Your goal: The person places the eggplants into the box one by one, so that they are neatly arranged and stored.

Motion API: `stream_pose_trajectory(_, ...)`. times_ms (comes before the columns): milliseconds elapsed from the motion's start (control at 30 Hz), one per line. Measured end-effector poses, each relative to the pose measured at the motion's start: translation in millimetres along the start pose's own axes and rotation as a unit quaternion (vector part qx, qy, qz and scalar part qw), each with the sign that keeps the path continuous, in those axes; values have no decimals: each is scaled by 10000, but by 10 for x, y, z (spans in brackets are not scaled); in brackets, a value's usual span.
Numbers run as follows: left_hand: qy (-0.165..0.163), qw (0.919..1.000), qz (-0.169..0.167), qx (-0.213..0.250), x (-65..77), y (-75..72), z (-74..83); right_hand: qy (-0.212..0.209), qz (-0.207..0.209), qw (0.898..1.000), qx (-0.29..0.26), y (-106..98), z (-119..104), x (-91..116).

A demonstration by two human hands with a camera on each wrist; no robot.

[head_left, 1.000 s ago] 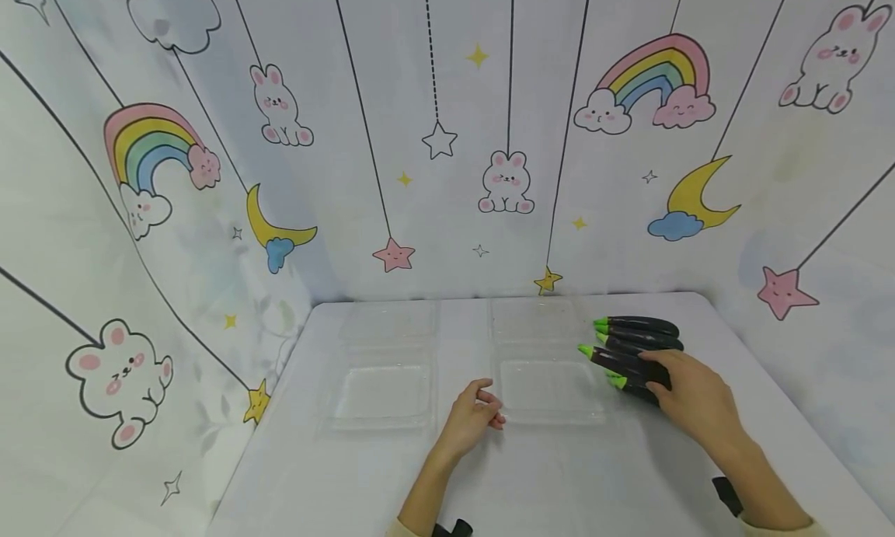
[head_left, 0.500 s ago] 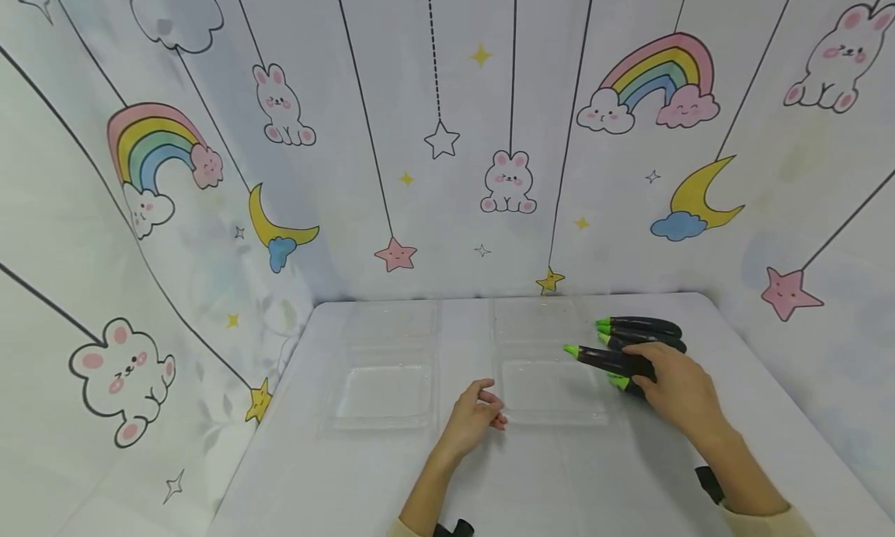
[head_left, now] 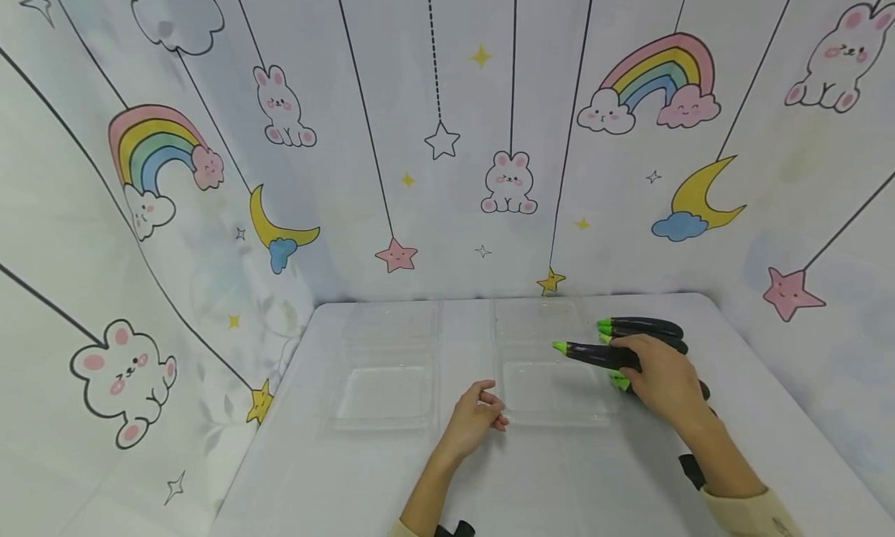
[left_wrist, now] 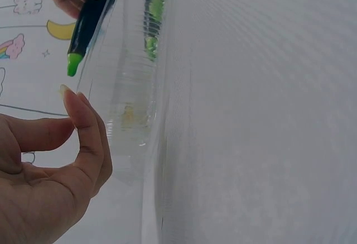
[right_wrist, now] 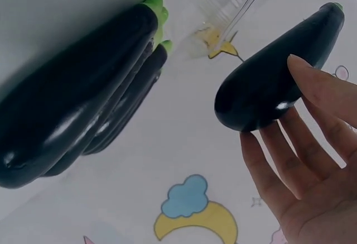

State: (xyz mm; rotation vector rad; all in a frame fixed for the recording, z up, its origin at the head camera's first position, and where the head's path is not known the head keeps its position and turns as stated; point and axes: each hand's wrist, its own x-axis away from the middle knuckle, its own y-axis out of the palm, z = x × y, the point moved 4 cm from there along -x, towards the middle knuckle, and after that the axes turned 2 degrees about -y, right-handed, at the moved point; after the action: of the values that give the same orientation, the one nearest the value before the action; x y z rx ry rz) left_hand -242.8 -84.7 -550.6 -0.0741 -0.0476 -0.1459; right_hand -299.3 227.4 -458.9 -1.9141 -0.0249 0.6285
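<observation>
In the head view, my right hand (head_left: 664, 378) grips a dark purple eggplant (head_left: 597, 355) by its thick end, thumb on one side and fingers on the other. Its green stem points left over the right-hand clear plastic container (head_left: 555, 423). The right wrist view shows the held eggplant (right_wrist: 268, 76) up off the table, apart from the several others (right_wrist: 72, 87) lying close together. My left hand (head_left: 471, 420) is beside that container's near left corner, fingers loosely bent and holding nothing. From the left wrist, the container wall (left_wrist: 111, 71) appears just past the fingertips.
Several eggplants (head_left: 646, 326) lie at the right of the white table (head_left: 336, 475), partly hidden by my right hand. Another clear container (head_left: 381, 423) sits at left; both have a front and a back section. A patterned curtain (head_left: 447, 203) surrounds the back and sides.
My right hand has lifted the eggplant off the pile and carried it left, so its stem end now overhangs the right container. The left hand has stayed still.
</observation>
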Motion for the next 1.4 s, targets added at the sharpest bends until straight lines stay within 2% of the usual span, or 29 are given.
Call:
stream_pose_trajectory(200, 13, 9999, 62, 92, 9, 7, -7, 131, -161, 9998, 24, 90, -8, -56)
stream_pose_trajectory(533, 18, 9999, 60, 85, 5, 6, -1, 93, -349, 9993, 58, 229, -53, -171)
stream_pose_trajectory(1400, 111, 9999, 45, -2, -14, -10, -11, -132, -479, 9987, 60, 490, -190, -310)
